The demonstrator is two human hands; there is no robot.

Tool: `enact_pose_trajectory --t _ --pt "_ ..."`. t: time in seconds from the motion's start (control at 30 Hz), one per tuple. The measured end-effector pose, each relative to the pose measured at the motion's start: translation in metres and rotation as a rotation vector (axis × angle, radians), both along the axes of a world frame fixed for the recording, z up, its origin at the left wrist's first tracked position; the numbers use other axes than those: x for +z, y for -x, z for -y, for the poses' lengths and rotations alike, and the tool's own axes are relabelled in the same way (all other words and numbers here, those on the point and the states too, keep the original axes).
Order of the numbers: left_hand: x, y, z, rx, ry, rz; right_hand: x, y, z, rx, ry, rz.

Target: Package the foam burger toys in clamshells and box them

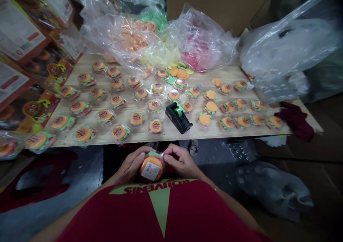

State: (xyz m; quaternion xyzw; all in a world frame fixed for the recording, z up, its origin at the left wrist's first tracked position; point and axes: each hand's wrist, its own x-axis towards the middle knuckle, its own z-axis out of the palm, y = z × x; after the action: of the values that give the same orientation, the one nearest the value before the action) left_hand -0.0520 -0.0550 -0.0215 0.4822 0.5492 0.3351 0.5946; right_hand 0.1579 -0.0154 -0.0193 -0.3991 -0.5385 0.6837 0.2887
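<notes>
Just off the table's front edge, my left hand [134,162] is wrapped round the left side of a clear-packed toy burger [152,166]. A white barcode label [150,171] faces up on its orange bun. My right hand [180,160] pinches the upper right rim of the same pack between thumb and finger. Whether tape is under those fingers is too small to tell. Beyond my hands, a black tape dispenser [178,117] with a green roll stands on the table [177,136]. Many similar packed burgers [155,126] lie around it.
Plastic bags of orange pieces [134,36] and pink pieces [198,53] line the back. Loose orange discs [178,72] lie before them. Printed boxes [40,110] are stacked at left. A dark red cloth [294,120] hangs at the right edge, near clear bags [289,45].
</notes>
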Motion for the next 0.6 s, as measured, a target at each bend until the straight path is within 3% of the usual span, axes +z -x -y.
enact_pose_trajectory --t 0.23,0.4,0.6 --pt "0.017 -0.005 0.006 0.051 0.053 -0.010 -0.008 0.003 0.002 -0.029 -0.043 -0.004" --pt "0.016 -0.005 0.008 0.059 0.070 0.005 -0.004 -0.002 0.002 -0.024 0.007 -0.049" --pt "0.013 -0.007 0.008 0.108 0.072 0.041 -0.004 -0.006 0.004 0.000 0.267 -0.178"
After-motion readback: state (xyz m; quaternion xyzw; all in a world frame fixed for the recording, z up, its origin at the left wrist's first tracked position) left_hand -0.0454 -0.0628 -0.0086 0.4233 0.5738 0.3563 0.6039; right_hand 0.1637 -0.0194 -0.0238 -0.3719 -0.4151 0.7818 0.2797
